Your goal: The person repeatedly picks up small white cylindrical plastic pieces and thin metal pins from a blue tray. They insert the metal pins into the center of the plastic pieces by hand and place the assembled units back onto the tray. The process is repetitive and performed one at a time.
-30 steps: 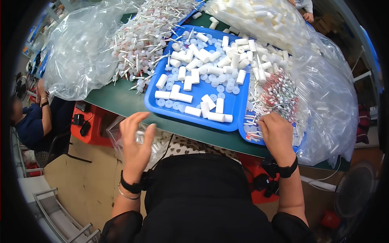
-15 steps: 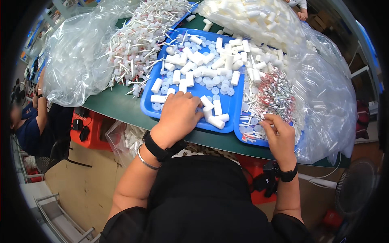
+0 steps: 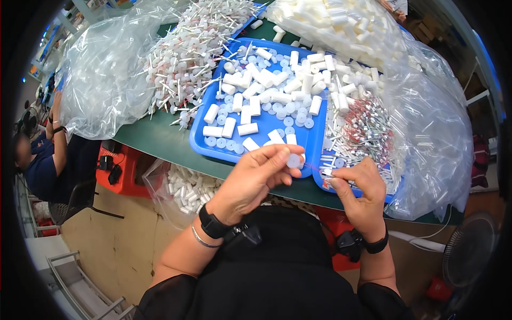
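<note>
Two hands pinch: left (image 3: 250, 181) a flat white disc (image 3: 294, 160), right (image 3: 358, 188) a thin pin (image 3: 326, 172) pointing left.

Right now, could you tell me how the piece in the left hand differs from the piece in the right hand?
The left hand pinches a small white disc, round and flat; the right hand pinches a thin stick-like piece, long and slender. The disc matches the round caps lying in the blue tray, while the stick-like piece matches the red-and-white heap to the right. Both are small, held at the fingertips, close together over the tray's near edge.
</note>
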